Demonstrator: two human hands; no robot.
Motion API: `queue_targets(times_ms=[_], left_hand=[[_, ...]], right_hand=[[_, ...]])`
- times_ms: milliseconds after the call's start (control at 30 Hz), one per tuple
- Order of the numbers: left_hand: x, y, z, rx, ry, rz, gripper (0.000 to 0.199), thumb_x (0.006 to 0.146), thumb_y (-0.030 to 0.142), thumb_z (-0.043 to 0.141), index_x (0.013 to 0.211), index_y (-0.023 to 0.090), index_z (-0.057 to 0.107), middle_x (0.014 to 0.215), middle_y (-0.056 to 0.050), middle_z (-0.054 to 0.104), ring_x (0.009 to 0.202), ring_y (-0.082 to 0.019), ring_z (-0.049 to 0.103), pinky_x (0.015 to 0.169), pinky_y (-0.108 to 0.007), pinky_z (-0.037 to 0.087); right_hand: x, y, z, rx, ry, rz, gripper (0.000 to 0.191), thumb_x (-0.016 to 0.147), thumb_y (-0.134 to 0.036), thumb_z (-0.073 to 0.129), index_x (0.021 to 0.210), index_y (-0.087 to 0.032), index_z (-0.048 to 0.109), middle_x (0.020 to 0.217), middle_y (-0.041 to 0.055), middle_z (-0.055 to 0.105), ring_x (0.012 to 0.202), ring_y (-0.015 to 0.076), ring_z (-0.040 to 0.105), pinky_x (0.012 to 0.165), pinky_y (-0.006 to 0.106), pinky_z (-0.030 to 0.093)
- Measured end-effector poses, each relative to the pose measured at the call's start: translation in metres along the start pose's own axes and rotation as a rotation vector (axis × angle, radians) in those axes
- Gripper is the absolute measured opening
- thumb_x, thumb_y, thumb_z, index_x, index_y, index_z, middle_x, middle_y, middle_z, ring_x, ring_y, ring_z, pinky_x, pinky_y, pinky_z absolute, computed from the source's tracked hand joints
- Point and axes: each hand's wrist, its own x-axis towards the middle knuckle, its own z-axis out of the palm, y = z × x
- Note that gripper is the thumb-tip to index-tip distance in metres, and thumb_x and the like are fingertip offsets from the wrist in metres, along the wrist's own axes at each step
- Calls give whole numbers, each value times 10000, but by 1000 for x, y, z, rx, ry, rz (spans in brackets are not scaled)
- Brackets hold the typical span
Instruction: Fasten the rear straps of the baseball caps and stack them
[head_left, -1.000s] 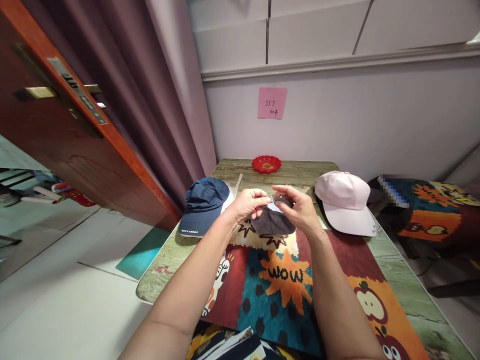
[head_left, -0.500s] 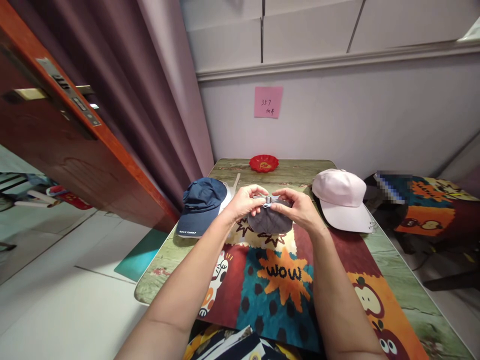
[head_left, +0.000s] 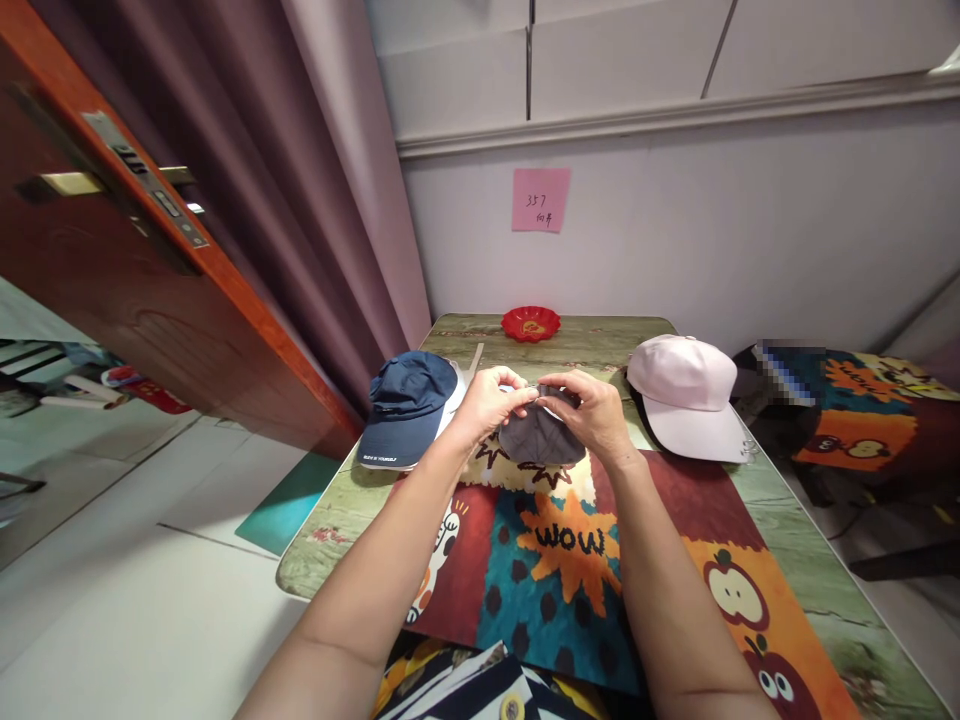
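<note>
A grey cap (head_left: pixel 541 438) hangs between my two hands above the patterned mat (head_left: pixel 559 655), its strap edge uppermost. My left hand (head_left: pixel 495 398) pinches the strap from the left with thumb and fingers. From the right, my right hand (head_left: pixel 589 405) pinches the same strap close to a small metal buckle (head_left: pixel 537 391), which the fingertips partly cover. To the left of my hands lies a navy cap (head_left: pixel 412 405) with white lettering on its brim. A pale pink cap (head_left: pixel 686 385) with rings on its brim sits to the right.
A red scalloped dish (head_left: pixel 531 323) stands at the far edge of the wood-patterned table (head_left: pixel 337 535). Behind it, a pink note (head_left: pixel 541 200) is stuck to the wall. A brown door (head_left: pixel 135 260) and purple curtain (head_left: pixel 322 200) are at the left.
My fingers have drawn closer together at the buckle, and my right hand's fingers have curled more over the strap. The buckle is more covered than before. The view has shifted slightly.
</note>
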Motion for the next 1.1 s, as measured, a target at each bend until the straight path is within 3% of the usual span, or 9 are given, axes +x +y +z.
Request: queue_targets(times_ms=[133, 333, 500, 700, 933, 1000, 1100], left_hand=[[-3, 1, 0, 66, 68, 83, 326, 658, 397, 853, 658, 143, 649, 627, 2, 614, 560, -87, 533, 500, -187, 373], [-13, 3, 8, -188, 0, -79, 369, 628, 440, 853, 750, 144, 669, 682, 0, 641, 560, -93, 553, 508, -202, 440], [-16, 3, 12, -293, 41, -101, 363, 604, 390, 874, 741, 126, 668, 720, -12, 666, 671, -110, 636, 654, -223, 525], [-16, -1, 13, -349, 84, -76, 336, 631, 357, 860, 695, 131, 619, 686, 24, 616, 648, -94, 623, 689, -224, 529], [-12, -9, 10, -393, 30, -91, 368, 629, 371, 859, 727, 151, 580, 707, 25, 629, 671, -114, 658, 741, -258, 558], [-11, -9, 8, -372, 0, -83, 359, 655, 383, 845, 744, 149, 588, 716, 13, 642, 682, -118, 665, 733, -256, 563], [-7, -5, 5, -209, -1, -20, 341, 692, 392, 827, 762, 144, 603, 695, 10, 629, 600, -92, 615, 579, -199, 522]], right_hand=[[0, -2, -1, 87, 5, -12, 176, 888, -357, 699, 1020, -253, 755, 950, 46, 758, 843, 203, 692, 773, 313, 522], [-1, -7, 2, 151, -49, -10, 248, 877, -374, 699, 1086, -249, 746, 951, 44, 758, 825, 195, 683, 781, 312, 534], [-2, -10, 4, 51, -35, -52, 175, 894, -359, 682, 1018, -269, 768, 935, 46, 766, 829, 206, 699, 769, 311, 538], [-2, -12, 7, -3, -35, -68, 162, 893, -316, 685, 1024, -256, 759, 964, 52, 776, 849, 214, 712, 795, 317, 544], [-3, -10, 9, -7, -53, -67, 154, 893, -286, 668, 1022, -241, 740, 951, 49, 767, 849, 212, 700, 788, 316, 535], [-3, -9, 8, 5, -45, -52, 149, 889, -292, 674, 1009, -237, 742, 940, 54, 765, 828, 209, 694, 771, 316, 531], [-3, -6, 8, 62, -30, -11, 166, 884, -313, 684, 1019, -239, 746, 944, 56, 762, 812, 205, 689, 752, 315, 529]])
